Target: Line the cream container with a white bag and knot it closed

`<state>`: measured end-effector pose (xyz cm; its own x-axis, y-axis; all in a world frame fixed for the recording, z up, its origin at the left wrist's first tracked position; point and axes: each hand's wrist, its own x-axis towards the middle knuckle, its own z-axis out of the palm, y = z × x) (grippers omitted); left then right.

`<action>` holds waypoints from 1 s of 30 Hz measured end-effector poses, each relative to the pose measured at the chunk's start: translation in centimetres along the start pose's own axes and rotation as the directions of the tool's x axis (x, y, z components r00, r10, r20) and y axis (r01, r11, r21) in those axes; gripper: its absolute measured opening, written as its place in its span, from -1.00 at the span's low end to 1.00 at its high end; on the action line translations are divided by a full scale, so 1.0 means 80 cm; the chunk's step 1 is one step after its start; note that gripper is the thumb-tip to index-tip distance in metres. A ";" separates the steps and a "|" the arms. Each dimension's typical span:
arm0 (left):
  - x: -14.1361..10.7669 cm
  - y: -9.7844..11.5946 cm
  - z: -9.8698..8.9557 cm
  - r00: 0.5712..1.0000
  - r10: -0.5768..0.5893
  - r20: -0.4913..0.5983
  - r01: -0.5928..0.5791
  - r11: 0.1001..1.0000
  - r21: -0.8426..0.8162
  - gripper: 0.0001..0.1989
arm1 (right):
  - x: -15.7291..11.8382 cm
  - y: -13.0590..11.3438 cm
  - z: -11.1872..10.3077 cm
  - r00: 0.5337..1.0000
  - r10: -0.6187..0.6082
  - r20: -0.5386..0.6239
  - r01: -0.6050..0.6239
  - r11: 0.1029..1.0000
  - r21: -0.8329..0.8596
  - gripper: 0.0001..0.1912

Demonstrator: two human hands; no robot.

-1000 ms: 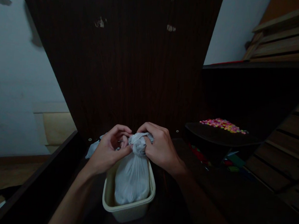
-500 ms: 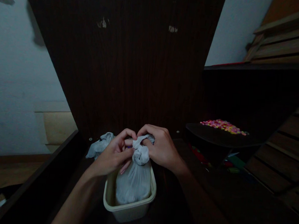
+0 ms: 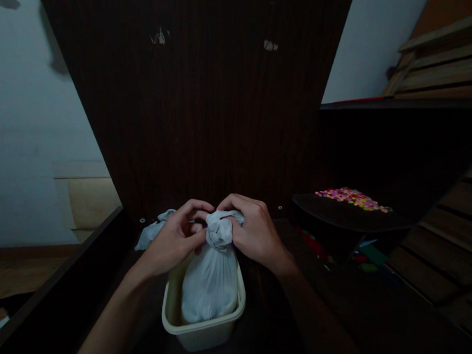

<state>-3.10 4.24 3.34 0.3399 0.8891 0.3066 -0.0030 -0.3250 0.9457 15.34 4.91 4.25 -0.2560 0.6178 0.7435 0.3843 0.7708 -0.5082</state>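
Closed on the bag at its top is my right hand; my left hand, half curled, touches the knot, pinching or not I cannot tell. The bag sits inside the tub; the knot seems formed, not yet released.

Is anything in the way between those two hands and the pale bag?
Nothing visible is: the left hand and right hand are both at the bunched top of the pale bag. The tub walls surround only its lower part. Some crumpled material lies beyond the left wrist, off to the side.
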 end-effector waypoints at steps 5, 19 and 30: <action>0.000 0.001 0.000 1.000 -0.011 -0.011 0.010 0.998 -0.065 -0.59 | -0.001 -0.001 0.001 0.999 0.010 0.030 -0.009 1.000 -0.016 -0.70; 0.002 -0.002 0.005 0.998 0.014 -0.057 -0.022 0.990 -0.137 -0.56 | 0.000 0.002 0.001 1.000 0.008 0.020 -0.007 0.999 -0.036 -0.73; -0.001 0.001 0.004 0.981 -0.147 -0.124 0.146 0.989 -0.011 -0.49 | 0.000 0.001 -0.001 1.000 0.007 -0.024 -0.009 0.998 -0.067 -0.72</action>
<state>-2.80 4.02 3.38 0.2173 0.9602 0.1756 0.0365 -0.1878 0.9815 15.47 4.95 4.22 -0.2324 0.6194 0.7499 0.4452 0.7532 -0.4842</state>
